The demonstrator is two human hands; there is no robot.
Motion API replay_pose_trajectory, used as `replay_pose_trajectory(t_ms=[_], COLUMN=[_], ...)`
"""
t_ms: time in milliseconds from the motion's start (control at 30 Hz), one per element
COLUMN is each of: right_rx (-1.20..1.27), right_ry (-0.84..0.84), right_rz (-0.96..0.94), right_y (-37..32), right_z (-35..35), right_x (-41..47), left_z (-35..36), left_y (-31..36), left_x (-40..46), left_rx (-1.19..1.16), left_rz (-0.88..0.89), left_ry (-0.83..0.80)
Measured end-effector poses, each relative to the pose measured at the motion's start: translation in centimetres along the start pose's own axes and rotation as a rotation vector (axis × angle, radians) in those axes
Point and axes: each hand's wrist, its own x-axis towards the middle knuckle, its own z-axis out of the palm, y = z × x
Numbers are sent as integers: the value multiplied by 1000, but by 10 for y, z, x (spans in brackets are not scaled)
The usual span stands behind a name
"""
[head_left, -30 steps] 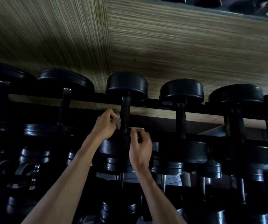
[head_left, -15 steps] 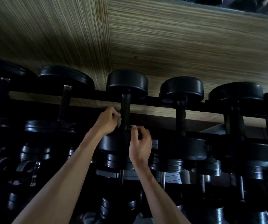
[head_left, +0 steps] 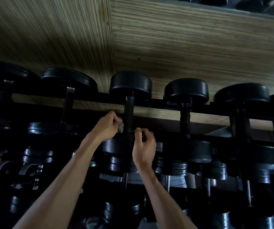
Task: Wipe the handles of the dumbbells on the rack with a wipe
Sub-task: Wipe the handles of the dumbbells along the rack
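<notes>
A row of black dumbbells lies across the top tier of a dark rack. The middle dumbbell has a dark handle running toward me. My left hand is curled at the handle's left side and pinches a small pale wipe against it. My right hand is curled at the handle's lower right, near the dumbbell's near head, fingertips pinching something hidden; the wipe's other end is not visible there.
More dumbbells flank it: one to the left, two to the right. Lower tiers hold several darker weights. A wood-grain wall rises behind the rack.
Both hands have slid slightly down the handle toward the near head. The white strip seen by my right fingers a second ago is now hidden.
</notes>
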Motion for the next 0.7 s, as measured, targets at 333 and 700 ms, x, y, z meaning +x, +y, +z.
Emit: replay_pose_trajectory(t_ms=[333, 700], right_rx=[-19, -149], right_ry=[-26, -364], right_rz=[-33, -310], right_y=[0, -28], right_z=[-2, -19], right_x=[-1, 21], left_z=[-2, -16], left_y=[7, -6], left_x=[-10, -60], left_rx=[86, -177], left_rz=[-37, 277], left_ry=[23, 197])
